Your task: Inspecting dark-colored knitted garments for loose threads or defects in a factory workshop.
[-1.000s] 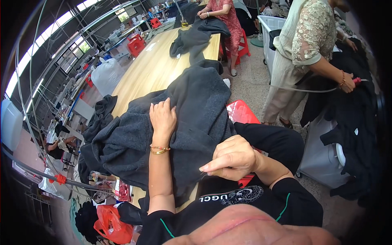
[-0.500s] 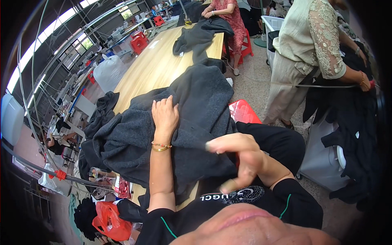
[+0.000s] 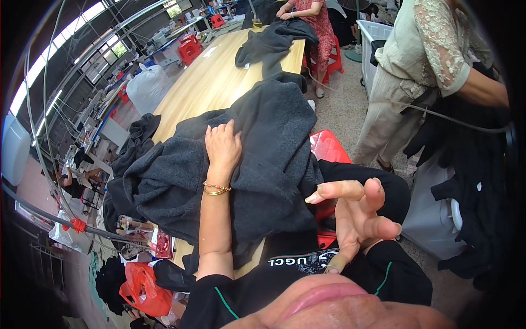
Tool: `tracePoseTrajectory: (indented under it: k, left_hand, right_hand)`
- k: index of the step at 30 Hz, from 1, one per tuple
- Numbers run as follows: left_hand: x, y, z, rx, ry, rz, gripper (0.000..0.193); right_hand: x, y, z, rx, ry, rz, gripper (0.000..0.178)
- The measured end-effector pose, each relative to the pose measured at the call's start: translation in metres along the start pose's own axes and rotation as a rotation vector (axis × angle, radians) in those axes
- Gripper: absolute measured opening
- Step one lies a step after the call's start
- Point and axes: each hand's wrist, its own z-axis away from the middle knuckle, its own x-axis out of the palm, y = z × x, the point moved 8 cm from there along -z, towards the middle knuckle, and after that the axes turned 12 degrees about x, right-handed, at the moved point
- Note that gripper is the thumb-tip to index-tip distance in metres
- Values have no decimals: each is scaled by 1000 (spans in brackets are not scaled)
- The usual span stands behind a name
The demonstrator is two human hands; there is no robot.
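Observation:
A dark grey, thick wool-like garment (image 3: 268,159) is heaped over the near part of a wooden table, its folds spreading to both sides. On top of it lies my left hand (image 3: 223,147), palm down with the fingers flat on the cloth; a gold bangle and a beaded bracelet circle that wrist. My right hand (image 3: 359,211) is raised in front of my chest, clear of the fabric. Its fingers are bent and spread apart, and nothing shows between them.
The pale wooden table (image 3: 211,71) runs away from me; another dark garment (image 3: 268,46) lies at its far end before a seated person in red. A red stool (image 3: 329,145) stands beside the table. On the right, a standing person (image 3: 405,71) is near grey bins with dark clothes.
My right hand has moved slightly right and turned, its fingers spreading upward. My left hand stays on the garment. The standing person's arm at the right has shifted.

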Motion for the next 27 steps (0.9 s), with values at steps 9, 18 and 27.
tracePoseTrajectory:
  k: [9, 18, 27]
  left_hand:
    - [-1, -3, 3, -6, 1, -14, 35]
    - [1, -2, 4, 30, 39, -28, 35]
    - [-1, 2, 3, 36, 43, -40, 34]
  right_hand:
    - [-26, -65, -54, -528, 201, 155, 93]
    - [-18, -37, -30, -494, 82, -13, 88]
    - [-30, -16, -24, -325, -43, 224, 100]
